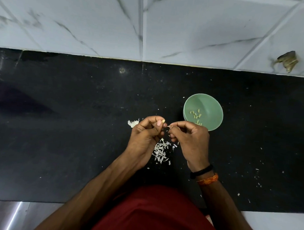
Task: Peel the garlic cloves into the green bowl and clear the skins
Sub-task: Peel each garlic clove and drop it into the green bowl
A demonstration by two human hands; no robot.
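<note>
Your red shirt [153, 217] is filling the lower edge of the view, and both forearms are reaching out from it over the black countertop [58, 145]. Farthest left, one clump of unpeeled garlic [133, 123] is lying just beside your left hand [145, 133], presumably kept there within easy reach. That hand is pinching a single garlic clove [163, 121] between thumb and forefinger, holding it up for stripping. Below and between the hands, one loose pile of skins [160, 151] is lying where they are likely dropping; stray flakes are scattered too widely to count. Your right hand [190, 139] is pinching a scrap of skin [168, 126] close to the clove, apparently pulling it off. Farthest right, the one green bowl [213, 107] is standing just beyond that hand, holding roughly ten peeled cloves [195, 115].
</note>
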